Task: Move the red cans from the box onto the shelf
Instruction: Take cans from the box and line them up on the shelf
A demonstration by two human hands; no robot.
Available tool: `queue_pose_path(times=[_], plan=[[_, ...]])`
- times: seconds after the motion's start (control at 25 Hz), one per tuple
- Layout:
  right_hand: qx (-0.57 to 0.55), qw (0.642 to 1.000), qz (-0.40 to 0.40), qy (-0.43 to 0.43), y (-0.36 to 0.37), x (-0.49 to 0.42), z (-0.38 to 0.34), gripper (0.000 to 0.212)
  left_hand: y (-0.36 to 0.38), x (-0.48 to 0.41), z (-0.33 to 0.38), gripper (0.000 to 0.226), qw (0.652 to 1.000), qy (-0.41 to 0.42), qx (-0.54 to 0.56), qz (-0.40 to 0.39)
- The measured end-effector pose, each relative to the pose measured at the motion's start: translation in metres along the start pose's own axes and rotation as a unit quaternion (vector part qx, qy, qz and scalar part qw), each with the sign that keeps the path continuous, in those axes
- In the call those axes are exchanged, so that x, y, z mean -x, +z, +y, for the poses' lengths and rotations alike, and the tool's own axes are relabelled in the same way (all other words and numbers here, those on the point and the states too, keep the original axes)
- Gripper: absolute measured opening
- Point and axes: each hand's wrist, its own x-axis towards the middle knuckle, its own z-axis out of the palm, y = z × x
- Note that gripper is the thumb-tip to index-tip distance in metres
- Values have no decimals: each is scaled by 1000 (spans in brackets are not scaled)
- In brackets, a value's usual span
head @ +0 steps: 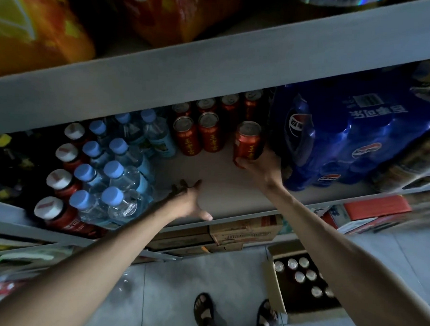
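We are at the placing step. Our right hand (261, 165) is clamped round the foot of 1 red can (247, 142), which seems to stand on the shelf (232, 188), though the dim light hides the contact. It is just beside the blue pack (347, 144) and in front of the other red cans (208, 132) toward the back edge. Our left hand (189, 201) is spread and holds nothing, near the shelf's front edge. Next we let go cleanly, then reach down to the box (274, 295) on the floor, where more cans (300, 277) wait.
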Motion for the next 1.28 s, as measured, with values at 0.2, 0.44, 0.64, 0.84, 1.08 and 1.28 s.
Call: queue_pose_path(times=[0.2,0.44,0.64,0.84,1.08,1.28], plan=[[-2,998,20,-56,15,-38,-3,73,-2,-10,7,109,988,8,-156,1],[-80,994,14,-74,26,-50,-3,71,6,-3,7,134,981,-40,-187,-24],[-105,991,3,-80,33,-57,-2,74,9,-7,3,136,983,-32,-180,-17],[-95,993,-6,-69,45,-63,3,74,7,-10,2,132,983,-31,-177,-22],[-79,993,9,-90,49,-67,9,78,6,-10,3,128,982,-35,-183,-19],[-67,994,7,-82,52,-65,8,77,9,-14,2,128,980,-32,-195,-19]])
